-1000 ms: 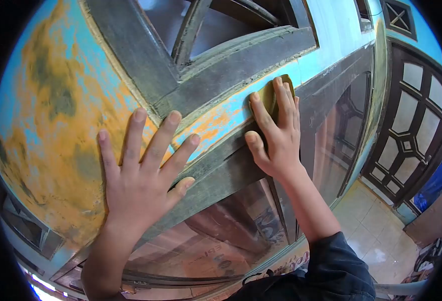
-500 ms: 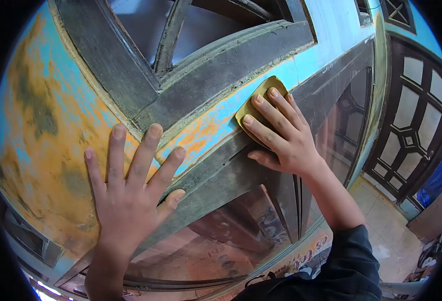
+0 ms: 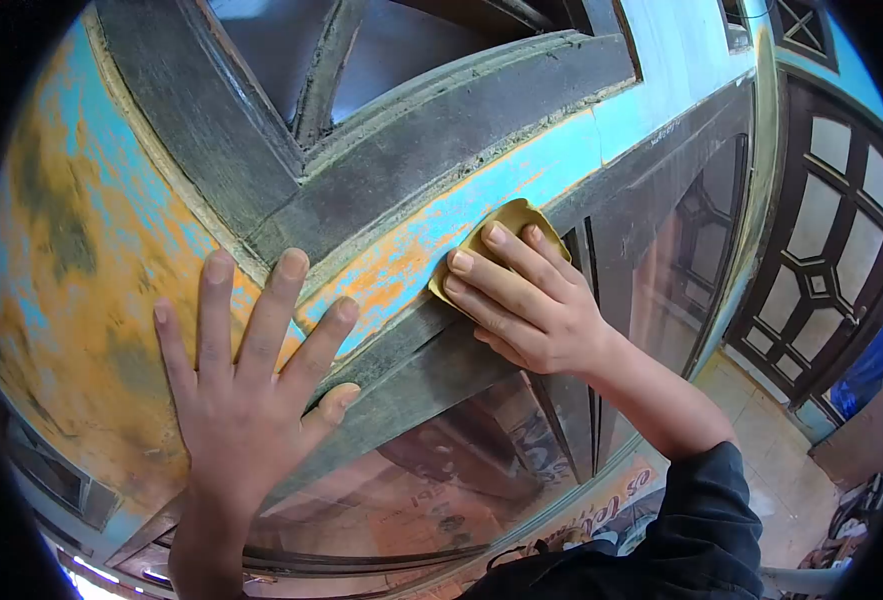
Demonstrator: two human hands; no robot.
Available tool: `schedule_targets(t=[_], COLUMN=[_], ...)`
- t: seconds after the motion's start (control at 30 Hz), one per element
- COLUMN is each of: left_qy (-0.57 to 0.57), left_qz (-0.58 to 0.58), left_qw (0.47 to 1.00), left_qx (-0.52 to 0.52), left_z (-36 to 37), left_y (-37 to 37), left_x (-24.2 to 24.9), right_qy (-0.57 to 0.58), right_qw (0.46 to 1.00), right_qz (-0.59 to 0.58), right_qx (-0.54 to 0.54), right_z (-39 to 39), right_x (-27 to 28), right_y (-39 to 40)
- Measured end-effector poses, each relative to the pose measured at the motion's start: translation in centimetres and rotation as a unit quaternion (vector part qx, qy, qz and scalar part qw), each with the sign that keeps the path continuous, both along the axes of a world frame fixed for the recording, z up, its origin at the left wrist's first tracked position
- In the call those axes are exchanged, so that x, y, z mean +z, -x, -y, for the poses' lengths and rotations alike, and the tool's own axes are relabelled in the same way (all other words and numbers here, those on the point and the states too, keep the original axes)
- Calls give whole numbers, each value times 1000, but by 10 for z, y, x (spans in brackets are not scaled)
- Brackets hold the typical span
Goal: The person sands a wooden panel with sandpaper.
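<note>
My left hand (image 3: 246, 400) lies with its fingers spread against the wall (image 3: 121, 350), where patchy orange and blue paint shows, and its thumb is over the dark wooden frame. My right hand (image 3: 531, 300) presses a yellowish sheet of sandpaper (image 3: 521, 216) flat at the lower edge of the narrow blue-and-orange strip (image 3: 401, 265). The fingers lie over the sheet and cover much of it. The strip runs between two dark wooden frames.
Above the strip is a window frame (image 3: 431, 110) with slanted bars. Below are glass panes (image 3: 411, 500) with reflections. A dark door (image 3: 816, 240) with light panels stands at the right, beside tiled floor (image 3: 761, 440) and a blue sheet (image 3: 871, 370).
My right hand has moved down and to the left along the strip with the sandpaper. My left hand stays spread on the wall; the view has shifted slightly.
</note>
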State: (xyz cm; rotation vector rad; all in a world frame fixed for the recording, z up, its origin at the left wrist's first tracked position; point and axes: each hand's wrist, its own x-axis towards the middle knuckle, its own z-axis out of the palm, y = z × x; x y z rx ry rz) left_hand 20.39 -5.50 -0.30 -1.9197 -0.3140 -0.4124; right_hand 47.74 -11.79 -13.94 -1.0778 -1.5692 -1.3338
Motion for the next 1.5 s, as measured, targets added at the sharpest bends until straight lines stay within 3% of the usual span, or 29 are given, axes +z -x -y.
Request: schedule_targets(t=[0.13,0.23,0.27,0.3,0.4,0.5,0.57,0.63,0.77,0.9,1.03,1.1,1.17,1.23,1.37,1.43,1.5], left_qy=[-4,9,14,14,12,11,7,1,-8,4,12,19,24,26,38,46,52], left_qz=[1,8,7,3,6,9,9,5,1,6,10,12,13,10,6,7,13], left_qw=[1000,1000,1000,1000,1000,1000,1000,1000,1000,1000,1000,1000,1000,999,999,998,998], left_qx=[-6,-7,-6,-6,-4,-3,1,-5,0,3,-5,-10,-15,-21,-38,-31,-41], left_z=[-1,0,1,1,1,1,1,0,-1,2,3,3,4,4,2,6,7], left_y=[0,-1,-1,-2,-1,-2,-2,-2,-1,-3,-4,-4,-5,-4,0,-1,-8], left_x=[0,-1,-1,-1,0,-2,-2,-2,0,0,0,-1,-2,-2,-2,-3,-7], right_qy=[-98,-59,-43,-27,-102,-68,-12,-32,-149,-31,-131,-148,-53,-35,-134,-167,-102], right_qw=[984,986,993,997,982,987,997,997,967,994,972,959,983,994,969,955,969], right_qz=[-146,-154,-105,-65,-159,-147,-77,-75,-204,-109,-196,-240,-176,-103,-200,-244,-226], right_qx=[-18,14,44,20,-30,-11,-1,-5,-34,-8,-24,-15,19,22,-51,-34,-6], right_z=[0,-12,-10,-5,-4,-7,-7,-8,-12,-11,-5,-12,-9,-9,4,-2,1], right_x=[21,10,4,3,17,13,0,6,30,13,26,25,22,13,28,32,31], right_y=[-31,16,33,27,-8,24,43,16,-9,41,-21,2,33,37,-42,-26,11])
